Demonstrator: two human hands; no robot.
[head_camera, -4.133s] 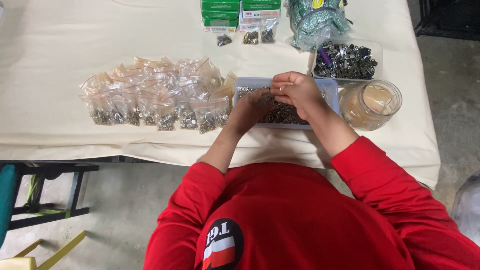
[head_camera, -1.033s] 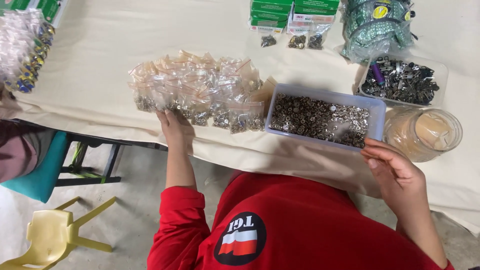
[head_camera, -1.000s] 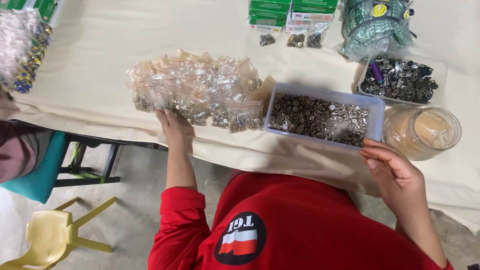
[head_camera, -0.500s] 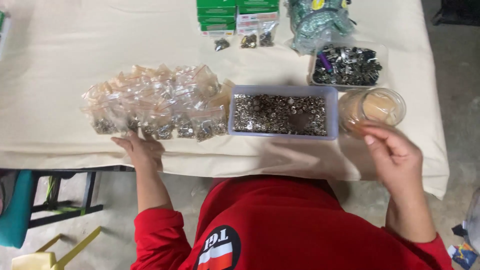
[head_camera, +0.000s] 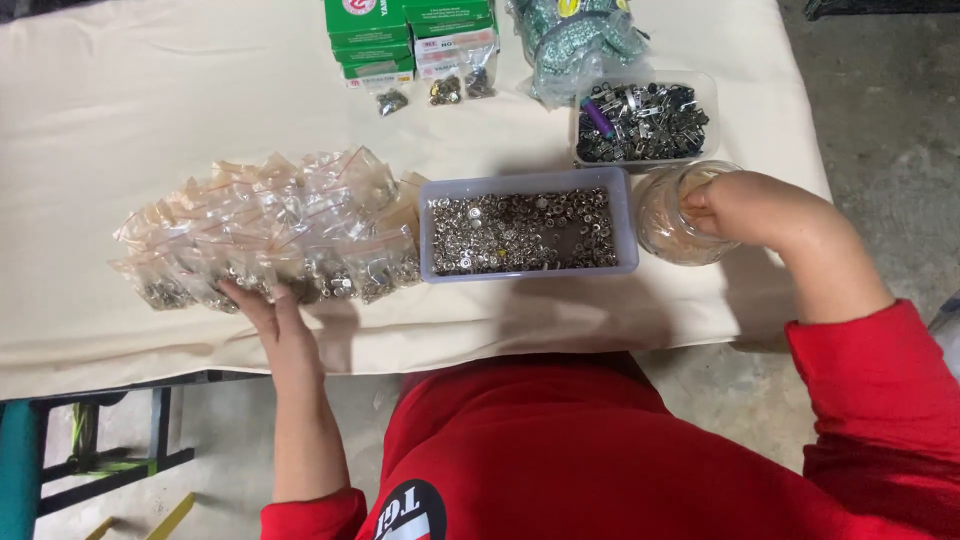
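Green-and-white flat boxes (head_camera: 408, 35) stacked at table's far edge; clear zip bags (head_camera: 270, 230) heaped left of ctr.

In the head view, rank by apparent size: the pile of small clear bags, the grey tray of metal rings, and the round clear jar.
1. Pile of small clear bags, widest spread.
2. Grey tray of metal rings.
3. Round clear jar, partly hidden by the right hand, yet clearly smallest.
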